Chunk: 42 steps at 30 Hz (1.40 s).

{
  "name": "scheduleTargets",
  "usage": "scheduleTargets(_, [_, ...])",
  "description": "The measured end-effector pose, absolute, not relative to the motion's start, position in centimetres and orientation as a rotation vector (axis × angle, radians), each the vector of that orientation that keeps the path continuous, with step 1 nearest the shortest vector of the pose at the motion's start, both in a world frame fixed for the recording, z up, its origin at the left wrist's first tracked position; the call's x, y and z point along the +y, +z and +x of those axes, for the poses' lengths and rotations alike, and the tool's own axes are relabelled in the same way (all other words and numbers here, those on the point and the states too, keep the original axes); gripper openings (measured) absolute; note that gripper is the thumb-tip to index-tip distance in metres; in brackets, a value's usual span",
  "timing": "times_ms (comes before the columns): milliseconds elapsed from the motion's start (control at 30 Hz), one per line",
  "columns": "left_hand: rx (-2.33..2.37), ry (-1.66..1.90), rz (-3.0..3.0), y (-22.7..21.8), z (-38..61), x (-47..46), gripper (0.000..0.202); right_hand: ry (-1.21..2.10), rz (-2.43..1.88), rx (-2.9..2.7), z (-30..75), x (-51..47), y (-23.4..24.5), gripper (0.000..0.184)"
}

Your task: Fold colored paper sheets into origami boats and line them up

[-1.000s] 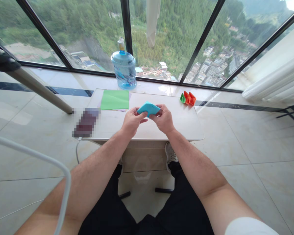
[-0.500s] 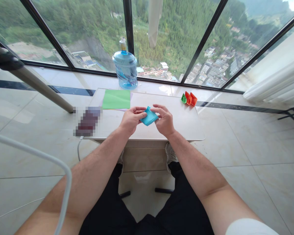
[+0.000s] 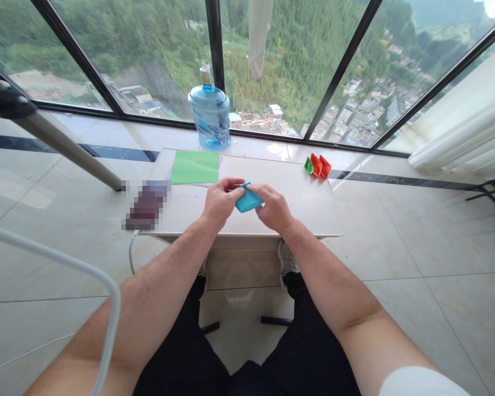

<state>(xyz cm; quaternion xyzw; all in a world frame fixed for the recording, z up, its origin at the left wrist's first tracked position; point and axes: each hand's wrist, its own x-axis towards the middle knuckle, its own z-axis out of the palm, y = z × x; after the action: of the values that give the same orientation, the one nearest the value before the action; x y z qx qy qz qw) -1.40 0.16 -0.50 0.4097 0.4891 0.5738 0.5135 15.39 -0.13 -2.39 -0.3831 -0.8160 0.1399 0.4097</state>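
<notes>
A folded blue paper piece (image 3: 246, 201) is held between both hands just above the small white table (image 3: 313, 212). My left hand (image 3: 220, 202) pinches its left edge with curled fingers. My right hand (image 3: 272, 206) grips its right side, with the thumb and forefinger meeting at the paper's top corner. Most of the paper's lower part is hidden by my fingers.
A green sheet (image 3: 194, 166) lies on a paper stack at the table's far left. Small folded paper boats, green (image 3: 308, 165) and orange (image 3: 320, 165), sit at the far right corner. A blurred dark item (image 3: 145, 205) rests on the left edge. A blue water jug (image 3: 210, 115) stands by the window.
The blue paper went from a wide, raised shape to a smaller folded piece held lower. My hands have closed in together, fingertips now meeting at its top corner.
</notes>
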Motion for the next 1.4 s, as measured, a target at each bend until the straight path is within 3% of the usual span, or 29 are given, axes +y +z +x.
scheduleTargets(200, [1.214, 1.412, 1.034, -0.4, -1.2, -0.1, 0.027, 0.358, -1.034, -2.072, 15.3, -0.2, -2.6, 0.066])
scheduleTargets(433, [1.152, 1.402, 0.952, -0.4, -1.0, -0.2, 0.027, 0.374, -1.014, -2.063, 15.3, -0.3, -2.2, 0.06])
scheduleTargets(600, [1.135, 1.465, 0.813, -0.5, -1.2, 0.2, 0.037, 0.657, -0.953, -1.97, 15.0, -0.6, -1.6, 0.063])
scheduleTargets(733, [1.158, 1.515, 0.813, -0.7, -1.3, 0.4, 0.041, 0.963, -1.028, -1.65, 14.4, -0.5, -1.2, 0.041])
scheduleTargets(833, [1.152, 1.531, 0.859, -0.7, -1.1, 0.2, 0.042, 0.975, -1.125, -1.451, 14.0, -0.1, -1.0, 0.027])
scheduleTargets(1400, [1.213, 1.474, 0.963, -0.4, 0.0, -0.9, 0.028, 0.91, -1.199, -1.314, 13.6, 0.2, -1.4, 0.019])
